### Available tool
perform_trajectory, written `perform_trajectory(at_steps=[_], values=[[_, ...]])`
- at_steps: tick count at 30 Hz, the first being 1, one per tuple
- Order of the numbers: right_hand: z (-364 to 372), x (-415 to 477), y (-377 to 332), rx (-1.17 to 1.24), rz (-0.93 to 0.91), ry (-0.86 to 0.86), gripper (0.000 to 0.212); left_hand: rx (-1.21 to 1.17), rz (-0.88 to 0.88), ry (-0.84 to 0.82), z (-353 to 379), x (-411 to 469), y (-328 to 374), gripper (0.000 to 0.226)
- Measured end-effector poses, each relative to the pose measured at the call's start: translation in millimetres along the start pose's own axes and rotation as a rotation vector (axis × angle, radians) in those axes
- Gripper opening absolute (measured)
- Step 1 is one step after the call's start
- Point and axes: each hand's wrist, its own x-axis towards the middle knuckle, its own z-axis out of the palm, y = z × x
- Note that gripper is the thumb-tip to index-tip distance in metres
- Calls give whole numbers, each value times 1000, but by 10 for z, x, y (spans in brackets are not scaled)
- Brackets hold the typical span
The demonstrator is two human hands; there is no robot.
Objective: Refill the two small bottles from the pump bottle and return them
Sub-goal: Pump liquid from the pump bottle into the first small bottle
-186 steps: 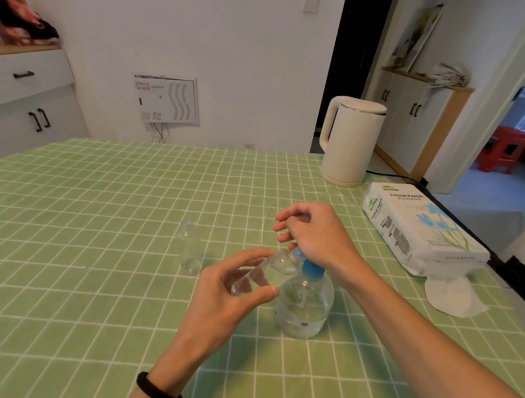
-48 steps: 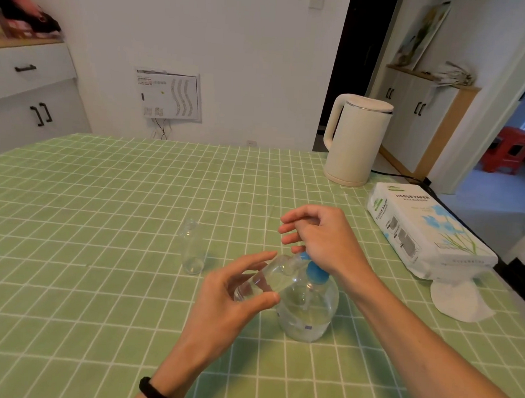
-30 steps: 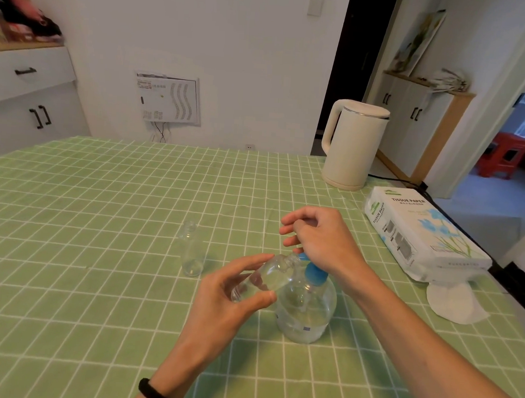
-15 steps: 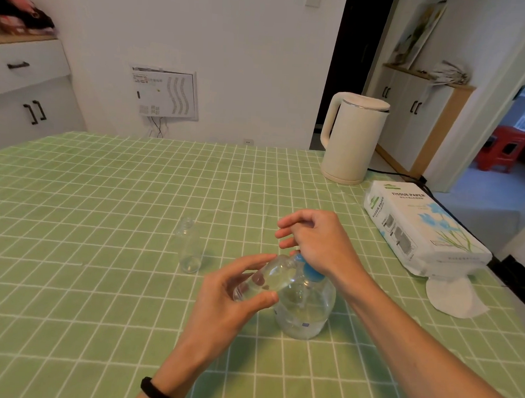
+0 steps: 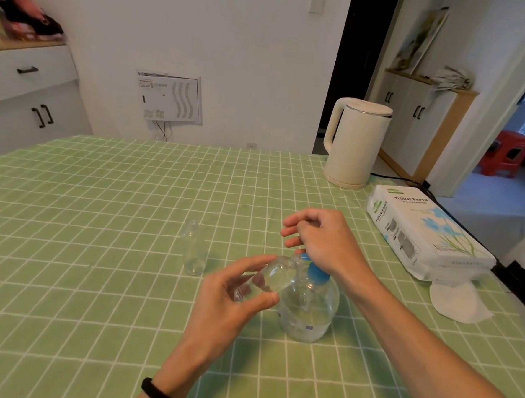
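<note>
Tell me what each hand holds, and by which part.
The left hand grips the small bottle around its body. The right hand holds nothing; it rests on the blue pump head of the pump bottle.

The left hand [image 5: 227,301] and right hand [image 5: 329,240] are bare, as are both forearms to the frame edge. A narrow, plain black band [image 5: 163,394] sits snug round the left wrist.

White wall [image 5: 234,43], white cabinets [image 5: 30,98]
</note>
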Motion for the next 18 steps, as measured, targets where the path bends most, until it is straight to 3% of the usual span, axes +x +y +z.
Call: perform_trajectory(at_steps=[13, 18], values=[[36, -15, 50, 37, 28, -4, 36, 19, 22, -27, 7, 23, -53, 56], [-26, 4, -45, 202, 67, -5, 28, -1, 28, -21, -6, 4, -14, 53]])
